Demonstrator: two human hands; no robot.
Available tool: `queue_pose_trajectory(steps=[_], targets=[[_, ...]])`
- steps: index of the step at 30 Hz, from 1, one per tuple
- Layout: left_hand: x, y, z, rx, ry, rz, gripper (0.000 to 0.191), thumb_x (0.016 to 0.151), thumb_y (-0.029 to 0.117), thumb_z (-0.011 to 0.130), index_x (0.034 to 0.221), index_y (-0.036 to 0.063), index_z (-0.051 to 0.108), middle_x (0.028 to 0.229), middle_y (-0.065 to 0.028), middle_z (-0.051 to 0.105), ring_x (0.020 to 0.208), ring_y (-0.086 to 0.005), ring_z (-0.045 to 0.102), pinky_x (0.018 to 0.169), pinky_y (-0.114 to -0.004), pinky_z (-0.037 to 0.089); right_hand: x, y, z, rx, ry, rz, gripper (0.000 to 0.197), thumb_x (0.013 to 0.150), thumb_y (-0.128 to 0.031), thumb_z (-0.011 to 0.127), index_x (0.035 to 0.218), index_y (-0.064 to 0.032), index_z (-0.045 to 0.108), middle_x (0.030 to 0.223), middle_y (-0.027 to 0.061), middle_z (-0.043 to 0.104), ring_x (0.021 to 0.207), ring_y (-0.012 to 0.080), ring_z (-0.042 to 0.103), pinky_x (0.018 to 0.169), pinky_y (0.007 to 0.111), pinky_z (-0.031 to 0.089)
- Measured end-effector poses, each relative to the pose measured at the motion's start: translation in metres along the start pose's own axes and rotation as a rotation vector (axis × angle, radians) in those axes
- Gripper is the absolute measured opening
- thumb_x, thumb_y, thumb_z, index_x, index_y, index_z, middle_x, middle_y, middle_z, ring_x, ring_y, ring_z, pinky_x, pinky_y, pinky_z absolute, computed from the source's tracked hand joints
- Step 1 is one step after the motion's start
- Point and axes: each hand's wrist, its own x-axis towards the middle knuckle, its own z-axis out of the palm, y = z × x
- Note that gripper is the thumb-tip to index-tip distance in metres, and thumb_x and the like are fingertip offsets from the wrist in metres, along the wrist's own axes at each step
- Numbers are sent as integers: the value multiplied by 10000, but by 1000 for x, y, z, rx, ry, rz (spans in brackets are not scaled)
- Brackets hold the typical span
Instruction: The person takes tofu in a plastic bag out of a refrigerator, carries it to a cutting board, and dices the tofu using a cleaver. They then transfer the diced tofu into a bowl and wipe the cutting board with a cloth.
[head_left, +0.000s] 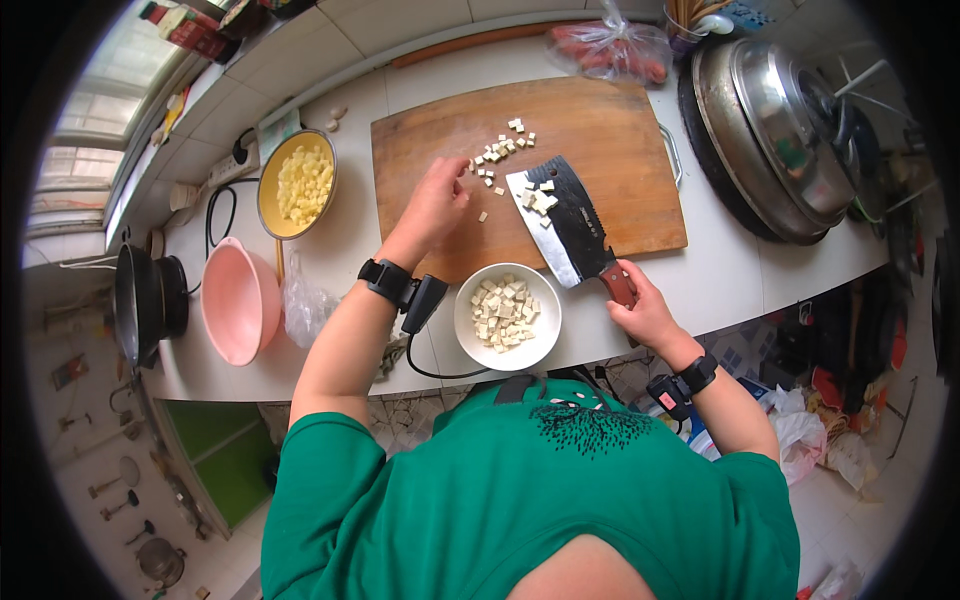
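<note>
My right hand (643, 306) grips the brown wooden handle of a cleaver (568, 217), its blade lying flat over the front right of a wooden cutting board (615, 142). Several white cubes, perhaps tofu, rest on the blade. More loose white cubes (495, 151) are scattered on the board beyond it. Left of these cubes, my left hand (441, 196) hovers at the board with fingers bent; its fingertips are partly hidden, and I see nothing held. Close to my body, a white bowl (551, 337) holds a heap of similar white cubes, just in front of the board.
To the left stand a yellow bowl (264, 196) of diced pale-yellow pieces, a pink basin (232, 307) and a clear plastic bag (306, 311). A tied bag of red food (611, 52) lies behind the board. Large lidded metal pans (780, 135) occupy the right side.
</note>
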Motion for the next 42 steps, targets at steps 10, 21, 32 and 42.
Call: queue_pose_trajectory(steps=[10, 21, 32, 42], targets=[[16, -14, -4, 216, -52, -84, 516, 640, 125, 752, 1050, -16, 473, 1061, -208, 479, 1000, -362, 481, 842, -392, 429, 42, -20, -34, -127, 199, -28, 527, 720, -71, 566, 1213, 16, 402, 1073, 150, 573, 981, 218, 562, 855, 288, 428], [63, -10, 8, 177, -81, -31, 370, 674, 85, 695, 983, 15, 503, 1022, -188, 490, 953, -357, 501, 820, -381, 435, 86, -61, -37, -405, 175, -63, 533, 734, -105, 565, 1243, -60, 412, 1065, 156, 577, 936, 281, 581, 811, 322, 451], [79, -15, 10, 117, -140, 19, 685, 649, 104, 738, 1246, 45, 407, 1062, -153, 455, 919, -296, 521, 818, -346, 455, 98, -54, -42, -444, 106, -243, 551, 713, -96, 569, 1248, -103, 437, 984, 189, 585, 887, 339, 573, 775, 344, 464], [55, -18, 15, 169, -159, 57, 631, 654, 85, 713, 1225, 62, 445, 967, -124, 461, 836, -248, 511, 763, -337, 453, 85, -52, -41, -493, 3, -193, 578, 709, -93, 596, 1258, -53, 424, 981, 179, 592, 861, 274, 598, 771, 312, 470]])
